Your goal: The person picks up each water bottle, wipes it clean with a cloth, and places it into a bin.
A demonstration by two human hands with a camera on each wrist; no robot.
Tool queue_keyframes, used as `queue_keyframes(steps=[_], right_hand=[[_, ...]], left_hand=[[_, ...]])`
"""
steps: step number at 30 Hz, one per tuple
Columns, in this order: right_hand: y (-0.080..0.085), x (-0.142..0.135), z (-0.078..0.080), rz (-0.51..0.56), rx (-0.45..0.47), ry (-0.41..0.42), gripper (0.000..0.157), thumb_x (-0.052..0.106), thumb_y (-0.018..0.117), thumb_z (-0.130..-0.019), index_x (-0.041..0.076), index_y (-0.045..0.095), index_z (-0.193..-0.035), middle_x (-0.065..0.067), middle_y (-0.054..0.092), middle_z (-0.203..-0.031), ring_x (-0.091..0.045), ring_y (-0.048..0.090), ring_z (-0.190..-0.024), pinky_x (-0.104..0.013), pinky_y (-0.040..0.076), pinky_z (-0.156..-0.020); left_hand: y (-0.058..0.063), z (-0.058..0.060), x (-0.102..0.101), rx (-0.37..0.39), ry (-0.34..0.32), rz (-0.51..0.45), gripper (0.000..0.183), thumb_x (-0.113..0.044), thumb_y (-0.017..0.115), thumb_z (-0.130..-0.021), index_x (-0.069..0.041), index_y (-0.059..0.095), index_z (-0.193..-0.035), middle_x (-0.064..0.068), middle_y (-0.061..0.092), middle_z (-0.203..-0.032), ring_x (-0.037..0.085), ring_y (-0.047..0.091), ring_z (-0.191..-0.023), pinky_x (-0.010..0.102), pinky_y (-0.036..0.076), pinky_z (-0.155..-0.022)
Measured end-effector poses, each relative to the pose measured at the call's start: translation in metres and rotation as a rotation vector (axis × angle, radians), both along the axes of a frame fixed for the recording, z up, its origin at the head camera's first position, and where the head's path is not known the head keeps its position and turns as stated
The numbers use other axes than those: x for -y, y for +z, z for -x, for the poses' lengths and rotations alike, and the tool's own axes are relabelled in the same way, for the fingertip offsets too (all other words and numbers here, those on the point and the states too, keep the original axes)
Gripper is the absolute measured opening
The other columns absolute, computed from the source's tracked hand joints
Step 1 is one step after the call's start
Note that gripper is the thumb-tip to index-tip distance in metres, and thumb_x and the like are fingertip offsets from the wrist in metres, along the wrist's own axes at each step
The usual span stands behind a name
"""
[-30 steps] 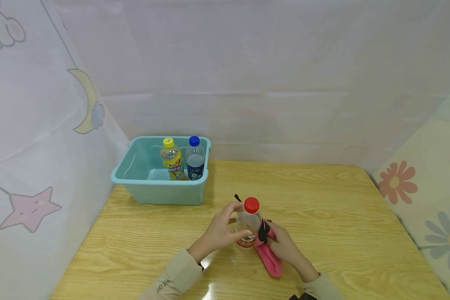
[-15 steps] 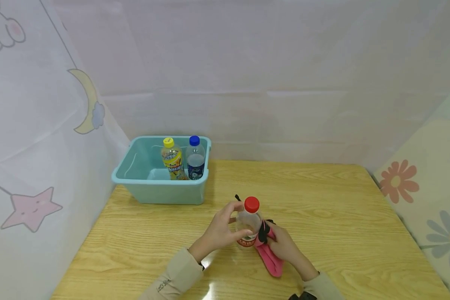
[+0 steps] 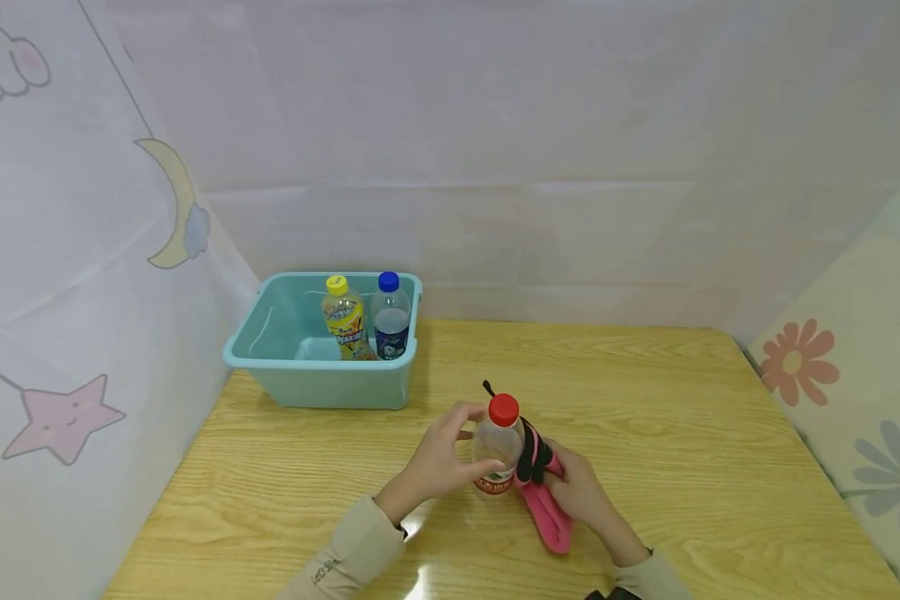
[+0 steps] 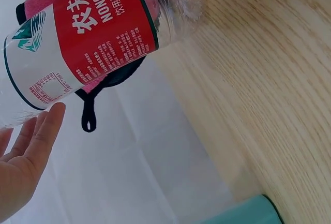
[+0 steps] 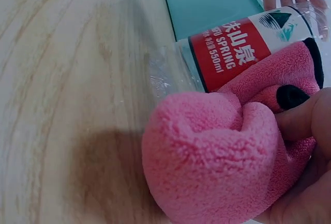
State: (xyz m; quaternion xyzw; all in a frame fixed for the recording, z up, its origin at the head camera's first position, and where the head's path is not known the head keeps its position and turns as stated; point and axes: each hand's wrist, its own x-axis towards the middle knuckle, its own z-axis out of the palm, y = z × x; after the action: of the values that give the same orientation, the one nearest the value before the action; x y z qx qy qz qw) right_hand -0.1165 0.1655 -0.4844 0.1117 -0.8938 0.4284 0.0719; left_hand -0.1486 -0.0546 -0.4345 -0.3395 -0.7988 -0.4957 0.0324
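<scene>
Upright on the wooden table stands a clear plastic water bottle [image 3: 497,446] with a red cap and a red-and-white label. My left hand [image 3: 444,457] grips its upper part from the left, thumb in front and fingers behind. A bunched pink towel [image 5: 207,157] with black edging is held in my right hand [image 3: 579,493], against the bottle's right side. Its lower end hangs toward me, and a black hanging loop [image 4: 89,118] sticks out past the bottle. The right fingers are partly hidden by the fabric.
A light teal plastic bin [image 3: 330,383] stands at the table's back left. Inside are a yellow-capped bottle [image 3: 347,325] and a blue-capped bottle [image 3: 392,321]. Printed cloth sheets hang behind and beside the wooden table [image 3: 682,433].
My right hand and the pink towel have shifted slightly right along the bottle's side, and the black loop has moved right and up. My left hand and the bottle stay in place.
</scene>
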Motion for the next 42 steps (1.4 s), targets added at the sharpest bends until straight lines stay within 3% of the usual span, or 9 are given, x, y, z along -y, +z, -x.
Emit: queue_keyframes(steps=[8,14,19,25,32,37,42], right_hand=[[0.010,-0.007,-0.004,-0.010,-0.078,-0.028,0.042,-0.012,0.064,-0.070,-0.002,0.061,-0.110,-0.014,0.066,-0.097,-0.029,0.061,-0.090,-0.043,0.051,-0.076],[0.021,-0.011,-0.007,0.007,-0.105,-0.038,0.045,-0.015,0.063,-0.068,-0.002,0.061,-0.111,-0.012,0.065,-0.096,-0.021,0.060,-0.086,-0.038,0.051,-0.074],[0.027,-0.013,-0.008,0.021,-0.131,-0.037,0.045,-0.016,0.063,-0.068,-0.002,0.061,-0.110,-0.010,0.066,-0.092,-0.012,0.058,-0.081,-0.032,0.051,-0.069],[0.033,-0.014,-0.009,0.024,-0.197,-0.053,0.048,-0.015,0.065,-0.067,0.000,0.059,-0.112,-0.010,0.066,-0.093,-0.013,0.058,-0.082,-0.032,0.051,-0.070],[0.041,-0.013,-0.011,0.037,-0.208,-0.062,0.053,-0.016,0.065,-0.067,0.003,0.058,-0.115,-0.009,0.066,-0.096,-0.011,0.058,-0.084,-0.030,0.051,-0.072],[0.048,-0.012,-0.013,0.052,-0.259,-0.055,0.054,-0.018,0.066,-0.065,0.001,0.058,-0.115,-0.010,0.066,-0.094,-0.007,0.056,-0.081,-0.026,0.049,-0.069],[0.054,-0.010,-0.015,0.055,-0.295,-0.048,0.055,-0.018,0.066,-0.064,0.001,0.057,-0.115,-0.010,0.065,-0.092,-0.006,0.054,-0.078,-0.024,0.048,-0.066]], left_hand=[[0.000,0.001,0.000,-0.025,-0.005,-0.006,0.062,-0.016,0.080,-0.070,-0.003,0.049,-0.122,0.007,0.055,-0.111,0.019,0.052,-0.100,0.034,0.054,-0.075],[0.001,0.000,0.001,-0.033,-0.012,0.005,0.062,-0.016,0.079,-0.071,-0.003,0.048,-0.123,0.008,0.055,-0.113,0.020,0.052,-0.101,0.032,0.054,-0.075],[0.002,-0.001,0.002,-0.007,-0.017,0.031,0.063,-0.018,0.077,-0.073,-0.004,0.047,-0.126,0.008,0.054,-0.118,0.021,0.052,-0.104,0.033,0.053,-0.077],[0.002,-0.001,0.004,0.031,-0.052,0.050,0.066,-0.016,0.075,-0.076,-0.004,0.042,-0.132,0.010,0.052,-0.125,0.022,0.051,-0.110,0.034,0.051,-0.082],[0.001,0.002,0.008,0.095,-0.105,0.047,0.062,-0.018,0.070,-0.081,-0.014,0.037,-0.134,0.004,0.050,-0.129,0.021,0.046,-0.118,0.040,0.046,-0.091],[-0.001,0.004,0.011,0.072,-0.124,0.057,0.061,-0.020,0.069,-0.083,-0.016,0.037,-0.135,0.003,0.049,-0.130,0.020,0.045,-0.119,0.044,0.045,-0.092],[0.000,0.004,0.013,0.018,-0.112,0.075,0.062,-0.019,0.069,-0.082,-0.013,0.038,-0.136,0.004,0.047,-0.126,0.019,0.047,-0.113,0.036,0.049,-0.085]])
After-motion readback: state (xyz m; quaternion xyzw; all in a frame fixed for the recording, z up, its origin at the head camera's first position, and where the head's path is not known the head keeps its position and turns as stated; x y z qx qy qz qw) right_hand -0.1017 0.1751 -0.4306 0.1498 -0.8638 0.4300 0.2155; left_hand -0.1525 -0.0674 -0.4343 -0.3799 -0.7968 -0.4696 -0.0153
